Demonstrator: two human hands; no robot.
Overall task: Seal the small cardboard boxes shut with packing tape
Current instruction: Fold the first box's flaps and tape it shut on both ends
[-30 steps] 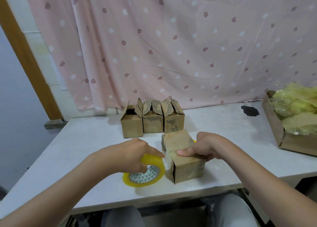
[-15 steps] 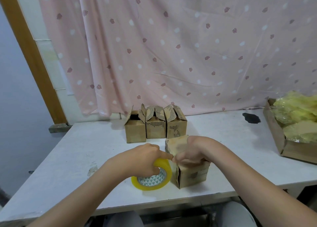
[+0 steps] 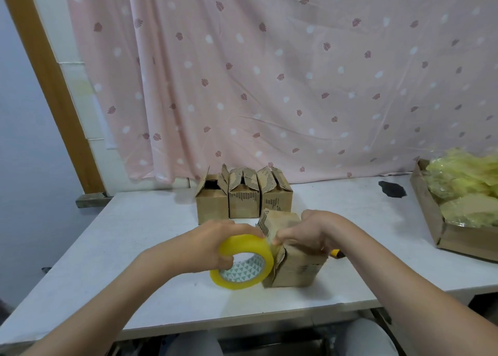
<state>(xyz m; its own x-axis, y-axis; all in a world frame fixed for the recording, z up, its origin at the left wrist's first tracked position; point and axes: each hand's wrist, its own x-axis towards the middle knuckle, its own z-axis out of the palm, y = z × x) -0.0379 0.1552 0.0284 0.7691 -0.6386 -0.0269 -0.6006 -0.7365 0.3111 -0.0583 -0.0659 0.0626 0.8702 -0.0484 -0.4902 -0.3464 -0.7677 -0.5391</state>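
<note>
The left hand point(image 3: 213, 244) gripped the tape roll point(image 3: 244, 261) against the near box point(image 3: 292, 250) on the worktop point(image 3: 134, 234); the right hand point(image 3: 310, 233) pinched its top flaps. Three boxes point(image 3: 242, 198) behind (flaps open) awaited sealing.

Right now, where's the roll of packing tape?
In the head view, the tape roll is near the table's front edge, gripped by the left hand against the left side of the box under the right hand.

tape roll point(image 3: 244, 261) left of near box point(image 3: 295, 258), three boxes point(image 3: 242, 196) behind
</note>
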